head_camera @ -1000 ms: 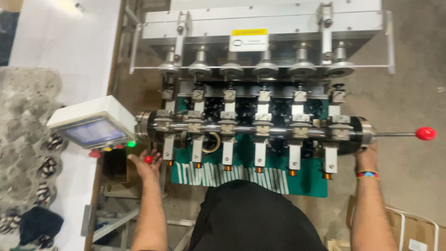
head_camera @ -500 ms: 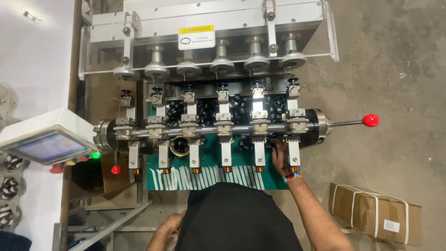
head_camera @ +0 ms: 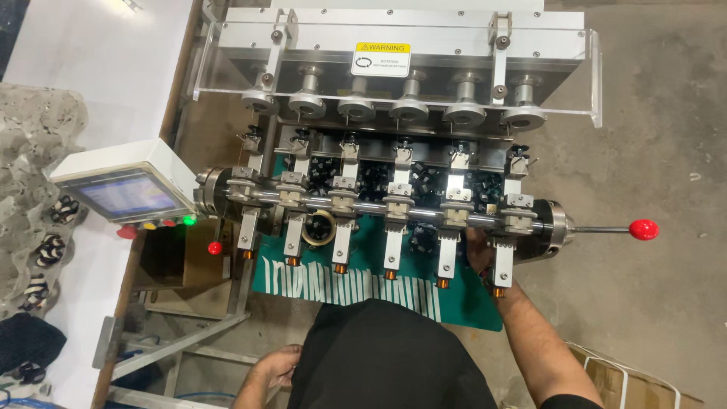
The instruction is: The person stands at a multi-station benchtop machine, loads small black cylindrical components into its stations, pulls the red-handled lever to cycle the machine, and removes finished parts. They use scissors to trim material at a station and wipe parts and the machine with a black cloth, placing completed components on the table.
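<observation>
Since half a second ago your view has shifted right and slightly down; the machine now sits centred, and your left hand (head_camera: 274, 366) has stayed low by your torso while your right hand (head_camera: 478, 250) remains up at the winding shaft.

Head view, only one available:

- Right hand: reaching up under the horizontal shaft (head_camera: 379, 206), between the fifth clamp arm (head_camera: 447, 254) and the sixth clamp arm (head_camera: 501, 265). Fingers are hidden behind the fixtures, so you can't tell if the grip is clenched on anything or released. It is touching or just beside the sixth arm.
- Left hand: well apart from the machine, near your waist, fingers loosely curled, grip empty as far as it shows.
- Shaft's long axis runs left-right across the frame. Six clamp arms hang off it toward you, each with a copper-coloured tip. The right hand is clearly the nearer one to the arms at the right end.
- Lever with red ball knob (head_camera: 644, 229) sticks out of the shaft's right end, to the right of your right hand, untouched.
- Green mat (head_camera: 462, 307) lies under the arms on the bench. A tape roll (head_camera: 321, 227) sits on it near the third arm.
- Black small parts (head_camera: 372, 180) are piled in the trough behind the shaft.
- Control box (head_camera: 125, 189) with screen is at the left end, with coloured buttons along its lower edge.
- Grey moulded tray (head_camera: 30, 159) at far left holds a few wound coils (head_camera: 51, 248) in its pockets.
- Cardboard box (head_camera: 644, 382) is on the floor at lower right.
</observation>
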